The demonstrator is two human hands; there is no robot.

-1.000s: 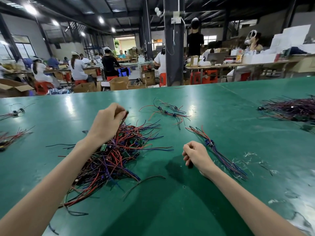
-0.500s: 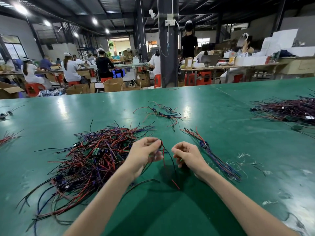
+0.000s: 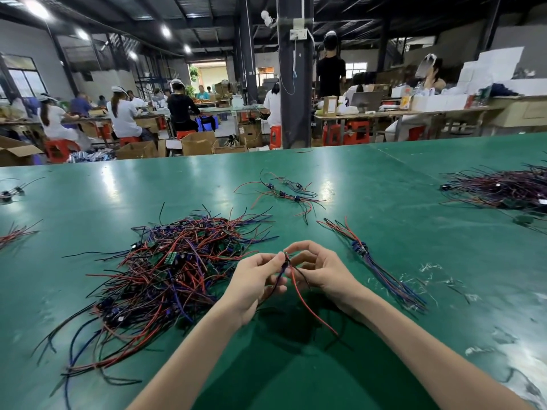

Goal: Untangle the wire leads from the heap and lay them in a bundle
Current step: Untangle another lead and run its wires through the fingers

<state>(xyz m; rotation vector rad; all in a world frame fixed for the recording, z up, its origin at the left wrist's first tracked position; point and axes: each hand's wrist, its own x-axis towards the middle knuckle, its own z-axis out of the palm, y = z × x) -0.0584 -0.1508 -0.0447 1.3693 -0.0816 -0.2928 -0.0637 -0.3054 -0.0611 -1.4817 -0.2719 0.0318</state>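
Left hand and right hand are both pinching one wire lead just right of the heap — I'd be smoothing its dangling tails straight before laying it onto the bundle further right.

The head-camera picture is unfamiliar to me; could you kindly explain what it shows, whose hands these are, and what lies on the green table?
There is no machine here. A person wears a camera on the head, so the single view looks forward and down at their own two hands. The left hand and the right hand both pinch one wire lead above the green table. The tangled heap lies to the left, and the sorted bundle lies to the right. Other workers sit at tables behind.
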